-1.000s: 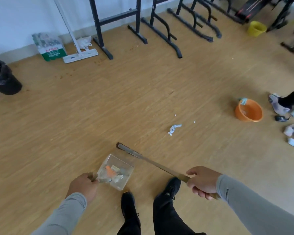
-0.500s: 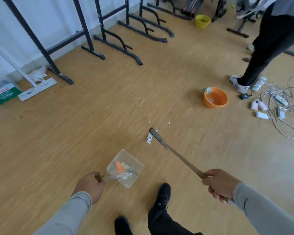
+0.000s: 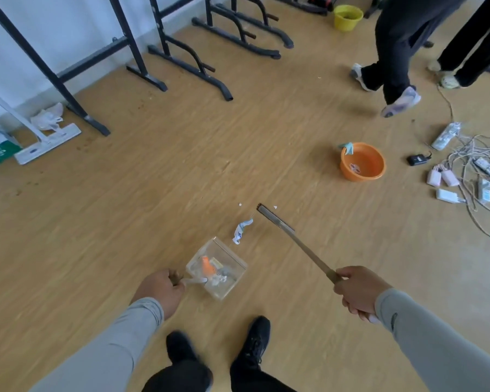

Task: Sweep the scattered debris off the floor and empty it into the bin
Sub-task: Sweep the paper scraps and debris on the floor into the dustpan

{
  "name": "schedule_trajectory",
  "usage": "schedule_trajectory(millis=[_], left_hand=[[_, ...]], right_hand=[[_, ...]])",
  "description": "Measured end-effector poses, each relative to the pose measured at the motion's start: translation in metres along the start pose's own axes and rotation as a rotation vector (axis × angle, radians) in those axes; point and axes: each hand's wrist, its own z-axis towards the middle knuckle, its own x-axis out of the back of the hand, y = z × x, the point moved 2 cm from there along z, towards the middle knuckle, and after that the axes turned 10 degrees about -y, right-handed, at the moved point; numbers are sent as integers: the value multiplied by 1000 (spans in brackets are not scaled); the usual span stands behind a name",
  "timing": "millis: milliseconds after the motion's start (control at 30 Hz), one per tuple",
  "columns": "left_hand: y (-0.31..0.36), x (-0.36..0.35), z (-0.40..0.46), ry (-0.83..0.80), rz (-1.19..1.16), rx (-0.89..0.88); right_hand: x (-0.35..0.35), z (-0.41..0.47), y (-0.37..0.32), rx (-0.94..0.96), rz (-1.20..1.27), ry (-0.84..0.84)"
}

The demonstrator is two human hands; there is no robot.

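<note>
My left hand (image 3: 160, 288) grips the handle of a clear plastic dustpan (image 3: 217, 268) resting on the wooden floor; orange and white scraps lie inside it. My right hand (image 3: 358, 290) grips the handle of a thin flat brush (image 3: 290, 239), whose head reaches the floor ahead of me. A crumpled white and blue paper scrap (image 3: 241, 230) lies between the dustpan's mouth and the brush head. Two tiny white bits (image 3: 275, 207) sit beside the brush tip. No bin is in view.
An orange basin (image 3: 362, 162) stands to the right, with chargers and tangled cables (image 3: 464, 171) beyond it. A person's legs (image 3: 393, 60) cross the far right. Black rack frames (image 3: 181, 58), a flat mop (image 3: 46, 142) and a yellow bucket (image 3: 347, 17) line the back.
The view swung right, so the black bin left the frame. The brush head moved past the paper scrap to its right side. The dustpan sits closer to the scrap. The other person walked further away.
</note>
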Motion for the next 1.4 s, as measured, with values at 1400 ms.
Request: schedule_trajectory(millis=[1400], left_hand=[[16,7,50,-63,-33,16]], right_hand=[[-4,-22,-64,-58,-441,-126]])
